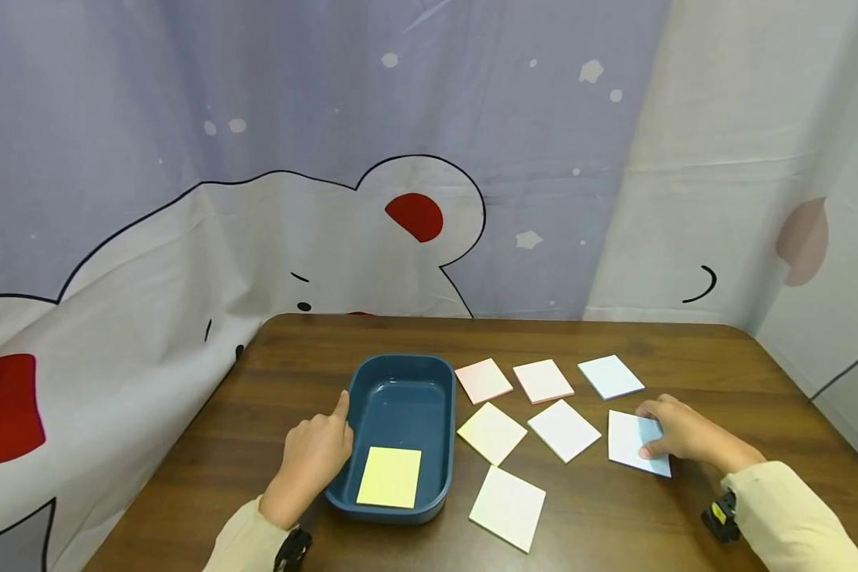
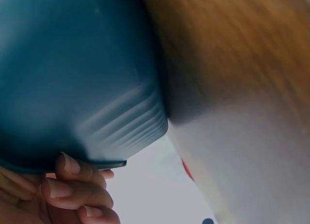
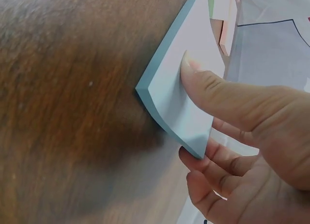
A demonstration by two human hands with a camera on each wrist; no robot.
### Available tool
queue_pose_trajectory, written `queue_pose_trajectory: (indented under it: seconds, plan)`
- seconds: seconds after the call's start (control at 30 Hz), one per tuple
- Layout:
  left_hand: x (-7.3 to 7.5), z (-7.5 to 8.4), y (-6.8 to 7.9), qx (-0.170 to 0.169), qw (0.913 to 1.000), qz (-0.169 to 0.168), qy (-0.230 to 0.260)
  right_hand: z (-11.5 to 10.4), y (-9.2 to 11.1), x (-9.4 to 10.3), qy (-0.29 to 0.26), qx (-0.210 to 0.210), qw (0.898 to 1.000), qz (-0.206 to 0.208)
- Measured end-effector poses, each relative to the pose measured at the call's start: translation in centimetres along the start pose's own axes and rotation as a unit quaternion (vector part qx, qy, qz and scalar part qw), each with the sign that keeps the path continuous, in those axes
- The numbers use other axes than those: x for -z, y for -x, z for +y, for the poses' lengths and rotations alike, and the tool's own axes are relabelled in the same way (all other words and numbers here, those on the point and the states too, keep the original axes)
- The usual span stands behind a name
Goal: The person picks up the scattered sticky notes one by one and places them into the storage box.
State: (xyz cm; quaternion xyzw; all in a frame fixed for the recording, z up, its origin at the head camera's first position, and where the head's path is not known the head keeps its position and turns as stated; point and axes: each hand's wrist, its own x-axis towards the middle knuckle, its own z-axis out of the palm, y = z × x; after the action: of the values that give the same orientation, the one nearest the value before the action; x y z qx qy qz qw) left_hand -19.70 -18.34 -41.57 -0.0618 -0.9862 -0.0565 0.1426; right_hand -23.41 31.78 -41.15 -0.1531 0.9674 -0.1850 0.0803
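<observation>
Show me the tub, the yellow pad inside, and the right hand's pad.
Tub point(image 1: 400, 417): head view, bare inside floor.
Yellow pad point(image 1: 389, 477): head view, middle of top face.
Held pad point(image 3: 169, 86): right wrist view, broad face.

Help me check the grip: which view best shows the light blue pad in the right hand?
The right wrist view: it shows the light blue pad large and up close, with the right hand gripping it. The head view shows it smaller, partly covered by the hand; the left wrist view doesn't show it.

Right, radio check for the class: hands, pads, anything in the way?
Right hand pinches pale-blue pad. Left hand grips blue bin. Other pads lie between pale-blue pad and blue bin.
</observation>
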Motion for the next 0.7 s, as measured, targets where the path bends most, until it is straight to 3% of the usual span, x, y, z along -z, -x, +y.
queue_pose_trajectory:
  seconds: [0.47, 0.7]
  plan:
    - [0.0, 0.0, 0.0, 0.006, 1.0000, -0.001, 0.001, 0.2, 0.3, 0.0, 0.009, 0.055, 0.997, 0.046]
    - [-0.1, 0.0, 0.0, 0.000, 1.0000, 0.008, 0.003, 0.2, 0.6, 1.1, -0.012, 0.055, 0.997, 0.050]
